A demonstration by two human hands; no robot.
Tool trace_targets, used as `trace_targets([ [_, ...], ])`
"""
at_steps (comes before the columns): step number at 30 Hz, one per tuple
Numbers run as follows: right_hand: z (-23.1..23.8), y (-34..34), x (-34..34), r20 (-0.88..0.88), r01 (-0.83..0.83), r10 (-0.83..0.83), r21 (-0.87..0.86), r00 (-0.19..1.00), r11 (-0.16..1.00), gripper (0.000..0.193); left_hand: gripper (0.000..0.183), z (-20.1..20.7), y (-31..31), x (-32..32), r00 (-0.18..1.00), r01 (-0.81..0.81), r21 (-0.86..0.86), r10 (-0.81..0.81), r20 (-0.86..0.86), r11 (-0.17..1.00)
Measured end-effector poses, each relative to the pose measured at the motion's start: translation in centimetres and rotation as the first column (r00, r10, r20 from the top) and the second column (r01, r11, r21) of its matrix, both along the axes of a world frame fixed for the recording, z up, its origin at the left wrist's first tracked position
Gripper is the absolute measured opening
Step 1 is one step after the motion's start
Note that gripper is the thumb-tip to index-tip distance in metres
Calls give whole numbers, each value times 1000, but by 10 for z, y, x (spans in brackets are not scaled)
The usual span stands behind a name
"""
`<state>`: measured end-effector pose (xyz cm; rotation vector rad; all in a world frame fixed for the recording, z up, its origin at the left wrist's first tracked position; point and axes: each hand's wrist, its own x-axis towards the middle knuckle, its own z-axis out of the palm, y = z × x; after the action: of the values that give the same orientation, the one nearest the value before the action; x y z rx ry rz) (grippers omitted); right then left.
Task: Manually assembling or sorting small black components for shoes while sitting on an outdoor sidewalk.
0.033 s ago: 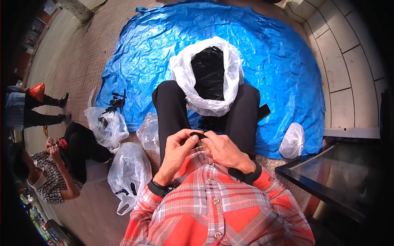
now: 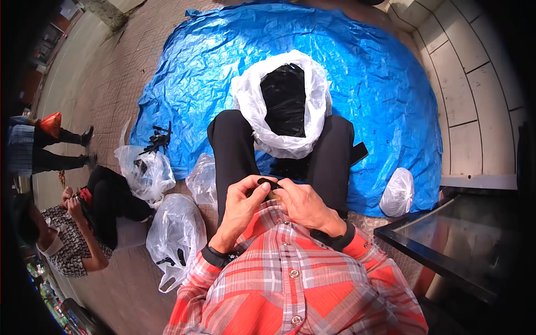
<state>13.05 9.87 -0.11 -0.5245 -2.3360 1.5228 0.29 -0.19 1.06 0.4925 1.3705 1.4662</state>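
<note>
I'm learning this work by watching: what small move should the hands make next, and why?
Probably carry the small dark piece forward to the white bag, if it is finished, which I cannot tell. The left hand and right hand meet at it, and the bag stands open just ahead with black material inside.

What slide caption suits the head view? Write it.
Left grip and right grip hold a small dark piece near a white bag of black material, blue tarp beyond.

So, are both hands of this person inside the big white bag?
No, the left hand and the right hand meet at a small dark piece near the plaid shirt, outside the big white bag.
</note>
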Motion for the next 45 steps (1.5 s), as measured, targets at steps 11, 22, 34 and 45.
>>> trace_targets([
  [11, 0, 4, -6, -28, 109, -109, 6, 994, 994, 23, 19, -4, 2, -1, 999, 42, -62, -40, 23, 997],
  [22, -5, 7, 2, 64, 186, -183, -54, 981, 981, 18, 12, -8, 9, 5, 638, 3, 103, 77, -766, 995],
  [34, -129, 99, 91, 485, 757, -599, -540, 637, 368, 23, 21, -59, -5, -16, 897, 116, -161, -34, 440, 980],
  [45, -104, 137, -45, 71, 484, -483, 11, 872, 875, 16, 17, -38, -8, -13, 853, 50, -119, 20, 522, 992],
])
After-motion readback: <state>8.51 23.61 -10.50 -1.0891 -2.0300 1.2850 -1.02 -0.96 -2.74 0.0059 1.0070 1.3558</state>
